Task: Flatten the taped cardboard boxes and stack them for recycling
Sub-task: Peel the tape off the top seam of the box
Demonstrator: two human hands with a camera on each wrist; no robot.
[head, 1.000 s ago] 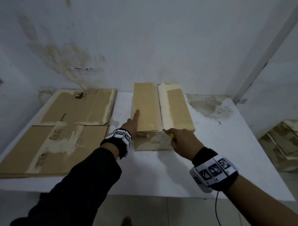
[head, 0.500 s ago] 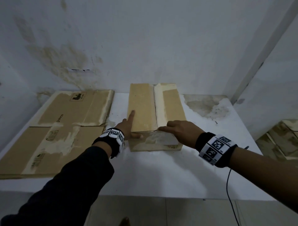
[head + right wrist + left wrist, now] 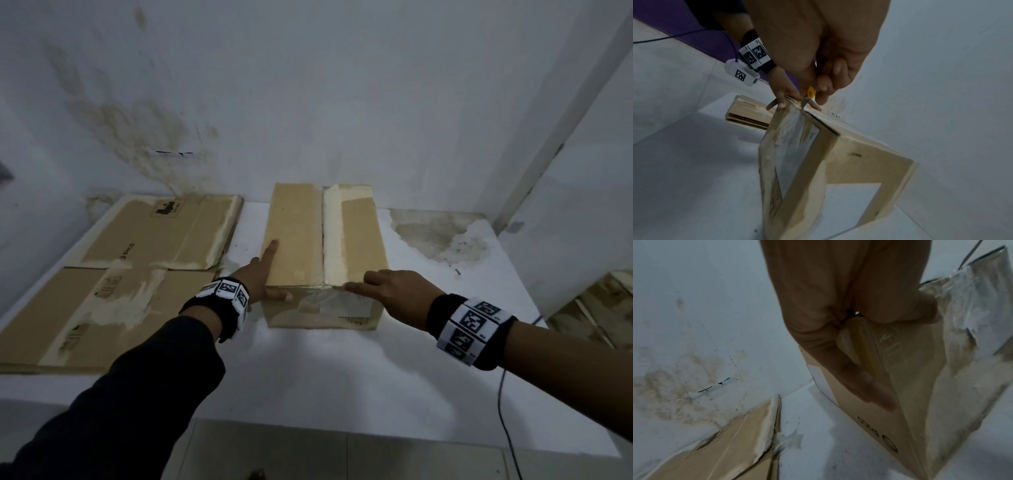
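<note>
A closed cardboard box (image 3: 294,240) stands on the white table (image 3: 308,377), with a pale tape strip along its top seam and crumpled clear tape (image 3: 329,303) on its near face. My left hand (image 3: 263,277) braces its near left corner, index finger straight on top and thumb on the front face; the left wrist view shows this hand (image 3: 849,337) against the box (image 3: 920,386). My right hand (image 3: 383,287) lies at the near top edge and grips a yellow cutter (image 3: 810,92), its blade at the taped seam of the box (image 3: 859,162).
Flattened cardboard boxes (image 3: 144,260) lie stacked on the table's left side, against the stained wall. More cardboard (image 3: 599,315) sits low at the right, beyond the table edge. A cable (image 3: 501,411) hangs from my right wrist.
My right hand has come down from in front of the box onto its near top edge, bringing the cutter to the seam. The left hand has kept its hold on the corner.
</note>
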